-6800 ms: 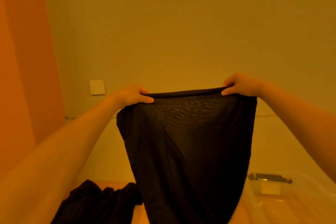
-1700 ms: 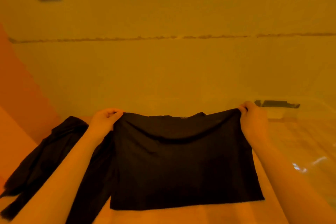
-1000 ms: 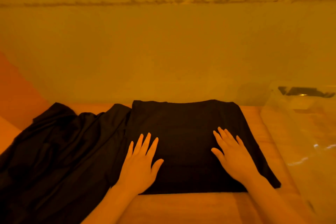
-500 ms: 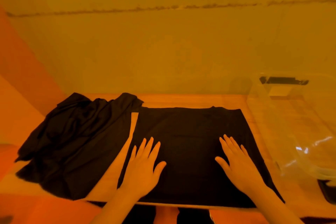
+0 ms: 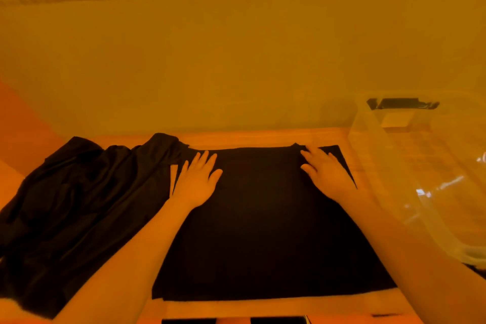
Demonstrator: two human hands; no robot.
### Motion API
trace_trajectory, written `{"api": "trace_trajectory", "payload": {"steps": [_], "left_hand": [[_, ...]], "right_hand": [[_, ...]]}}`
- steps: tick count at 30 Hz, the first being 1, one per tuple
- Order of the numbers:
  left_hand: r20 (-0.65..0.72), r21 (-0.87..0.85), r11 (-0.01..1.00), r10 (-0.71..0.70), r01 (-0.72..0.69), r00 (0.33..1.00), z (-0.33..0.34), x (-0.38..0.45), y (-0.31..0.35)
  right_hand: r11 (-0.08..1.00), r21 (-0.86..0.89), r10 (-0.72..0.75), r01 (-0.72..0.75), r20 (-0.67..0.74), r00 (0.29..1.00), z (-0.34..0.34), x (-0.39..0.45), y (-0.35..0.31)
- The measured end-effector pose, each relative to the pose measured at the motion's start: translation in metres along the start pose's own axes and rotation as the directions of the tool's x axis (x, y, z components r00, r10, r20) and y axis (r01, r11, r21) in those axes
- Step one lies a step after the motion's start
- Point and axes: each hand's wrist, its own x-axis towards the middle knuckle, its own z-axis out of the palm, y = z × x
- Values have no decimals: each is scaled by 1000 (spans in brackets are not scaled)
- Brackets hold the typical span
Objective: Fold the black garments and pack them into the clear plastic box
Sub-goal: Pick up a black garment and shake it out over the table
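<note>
Far left, the heap of unfolded black garments (image 5: pixel 79 205) lies crumpled on the counter (image 5: pixel 263 137), waiting its turn. Moving in, my left hand (image 5: pixel 196 183) lies flat on the spread garment (image 5: pixel 263 218), fingers (image 5: pixel 202 160) straight and slightly fanned, holding nothing, just pressing near the far left corner. I judge this is the smoothing step before a fold. Across the cloth, my right hand (image 5: pixel 326 173) lies flat too, fingers (image 5: pixel 313 152) straight at the far right corner, gripping nothing. Next move, I reckon: pinch an edge and fold the panel smaller, keeping the layers square. Far right, the clear plastic box (image 5: pixel 394 166) stands just beside the garment, ready for packing.
</note>
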Motion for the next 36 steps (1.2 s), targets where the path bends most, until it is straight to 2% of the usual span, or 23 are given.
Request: {"api": "trace_trajectory", "payload": {"steps": [2, 3, 5, 7, 10, 14, 18, 21, 23, 25, 27, 29, 32, 36], "left_hand": [[-112, -49, 999, -24, 19, 993, -4, 4, -9], [-155, -81, 997, -28, 15, 987, -6, 7, -13], [-190, -117, 993, -50, 27, 981, -8, 15, -20], [-220, -167, 983, -107, 71, 970, -10, 23, -28], [-270, -300, 946, -210, 125, 940, -14, 26, -43], [-264, -399, 897, -309, 188, 914, -16, 28, -61], [-264, -461, 861, -364, 215, 893, -17, 37, -59], [-263, -533, 817, -406, 219, 875, -19, 40, -57], [-293, -529, 823, -409, 210, 864, -20, 41, -55], [-264, -476, 853, -373, 216, 889, -19, 41, -52], [-200, -417, 873, -359, 252, 912, -17, 41, -49], [-177, -460, 851, -368, 254, 913, -19, 42, -47], [-128, -577, 780, -379, 242, 916, -27, 43, -50], [-91, -789, 581, -434, 202, 896, -41, 43, -50]], "right_hand": [[988, 125, 122, -94, -233, 965, -5, 11, 9], [974, 171, 188, -147, -255, 948, -8, 20, 11], [962, 170, 242, -214, -166, 956, -12, 34, 13], [968, 71, 246, -240, -92, 965, -10, 41, 14], [941, 140, 327, -307, -152, 933, -2, 42, 27], [866, 293, 468, -406, -187, 864, -2, 41, 30], [844, 328, 492, -423, -165, 855, -4, 42, 31], [780, 439, 554, -445, -156, 818, -13, 46, 27], [793, 493, 510, -357, -217, 832, -18, 50, 25], [785, 561, 456, -262, -237, 858, -18, 54, 28], [766, 595, 444, -244, -214, 870, -17, 58, 30], [759, 593, 452, -270, -180, 874, -13, 61, 35], [663, 673, 523, -329, -102, 846, -11, 63, 41], [504, 816, 542, -283, -43, 839, -15, 64, 39]]}}
